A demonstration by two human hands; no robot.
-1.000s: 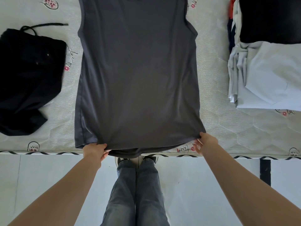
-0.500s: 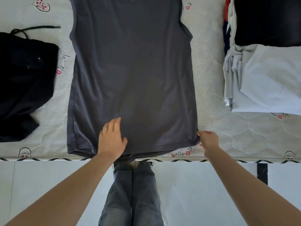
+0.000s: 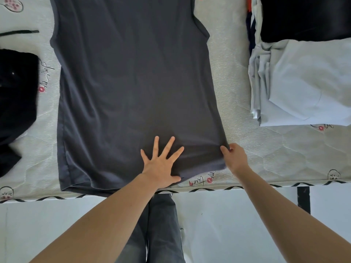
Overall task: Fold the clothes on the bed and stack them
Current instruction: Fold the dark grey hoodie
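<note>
Head view looks straight down on my dark grey sleeveless shirt [image 3: 133,88], spread flat on the mattress [image 3: 266,154] with its hem at the near edge. My left hand [image 3: 161,164] lies flat on the cloth near the hem, fingers splayed and straight, pressing and gripping nothing. My right hand [image 3: 234,158] pinches the right bottom corner of the shirt, thumb on top, fingers curled under. To my eye this is the smoothing before the first fold, and the trick is to pin the middle with the flat palm while the pinching hand draws the corner taut and sideways, so the small ripples by the hem run out rather than bunch up. I want a gentle pull, since this thin fabric looks likely to slide across the quilted surface. The left side seam shows a narrow turned-over strip that should be flattened too. To my right sits the folded stack [image 3: 303,92], pale pieces with a black one beyond; a loose black garment [image 3: 15,95] waits on my left.
</note>
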